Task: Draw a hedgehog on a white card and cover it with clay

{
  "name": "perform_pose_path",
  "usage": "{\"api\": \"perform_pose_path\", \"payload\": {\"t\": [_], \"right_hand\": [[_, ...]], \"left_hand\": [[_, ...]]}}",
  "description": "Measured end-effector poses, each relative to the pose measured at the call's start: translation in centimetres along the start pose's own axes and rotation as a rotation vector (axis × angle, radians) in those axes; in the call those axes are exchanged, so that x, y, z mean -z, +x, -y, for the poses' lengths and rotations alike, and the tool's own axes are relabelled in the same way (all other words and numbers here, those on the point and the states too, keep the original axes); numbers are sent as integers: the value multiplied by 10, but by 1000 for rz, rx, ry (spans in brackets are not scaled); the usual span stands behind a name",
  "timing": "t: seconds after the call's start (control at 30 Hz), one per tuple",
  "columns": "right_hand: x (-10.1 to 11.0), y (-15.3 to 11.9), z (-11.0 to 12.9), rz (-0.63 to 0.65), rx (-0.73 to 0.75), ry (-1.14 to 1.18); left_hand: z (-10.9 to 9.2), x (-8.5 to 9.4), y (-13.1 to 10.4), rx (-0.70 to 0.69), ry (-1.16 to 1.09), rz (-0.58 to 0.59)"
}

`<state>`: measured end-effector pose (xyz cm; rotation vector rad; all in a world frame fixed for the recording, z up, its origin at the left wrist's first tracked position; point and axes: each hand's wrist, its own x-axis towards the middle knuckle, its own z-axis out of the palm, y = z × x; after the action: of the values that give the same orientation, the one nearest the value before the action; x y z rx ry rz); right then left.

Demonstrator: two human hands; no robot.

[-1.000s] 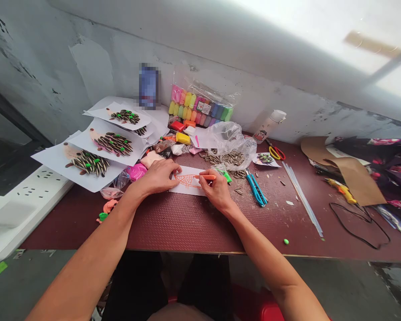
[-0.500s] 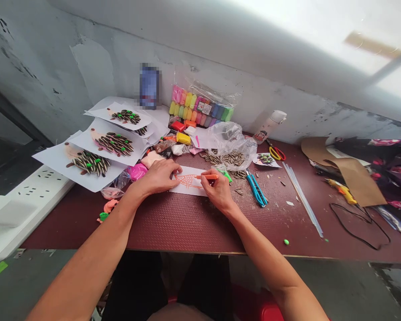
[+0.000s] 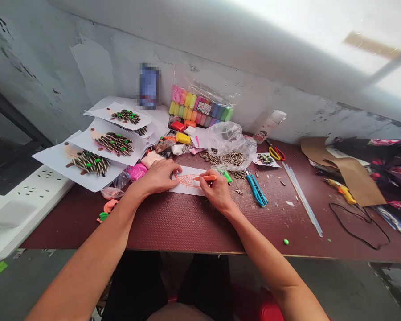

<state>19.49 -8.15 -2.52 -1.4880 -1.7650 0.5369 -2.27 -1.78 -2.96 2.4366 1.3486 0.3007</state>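
My right hand (image 3: pixel 216 191) is closed around an orange pen (image 3: pixel 207 178), its tip on a small white sheet of paper (image 3: pixel 189 170). An orange line drawing (image 3: pixel 187 180) with a net-like pattern and short strokes below covers the middle of the sheet. At the sheet's left end rests my left hand (image 3: pixel 160 175), thumb and fingers apart and holding nothing. Just beyond my right hand lie a green packet (image 3: pixel 225 174) and a pile of striped sunflower seeds (image 3: pixel 230 159). Part of the paper is hidden under both hands.
Sheets with seed-covered hedgehog pictures (image 3: pixel 112 142) are stacked at left, above a white power strip (image 3: pixel 26 200). Coloured clay packs (image 3: pixel 200 107) lean on the wall. To the right are a blue utility knife (image 3: pixel 256 189), scissors (image 3: pixel 276 153), glue sticks (image 3: pixel 302 198) and a glue gun (image 3: pixel 342 191).
The right hand and pen have shifted slightly left over the drawing. My left hand stays in place on the paper.
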Motion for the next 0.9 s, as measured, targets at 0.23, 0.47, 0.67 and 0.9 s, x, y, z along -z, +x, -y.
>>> {"api": "perform_pose_path", "payload": {"t": [0.23,0.47,0.67,0.9], "right_hand": [[1,-1,3,8,-10,27],[1,-1,5,-9,-23,23],[-1,-2,5,5,-16,10],[0,-2,5,-5,-11,-4]], "left_hand": [[1,-1,0,2,5,-7],[2,-2,0,-5,1,-1],[3,-2,1,-2,-13,-5],[2,-2,0,2,-6,-3]]}}
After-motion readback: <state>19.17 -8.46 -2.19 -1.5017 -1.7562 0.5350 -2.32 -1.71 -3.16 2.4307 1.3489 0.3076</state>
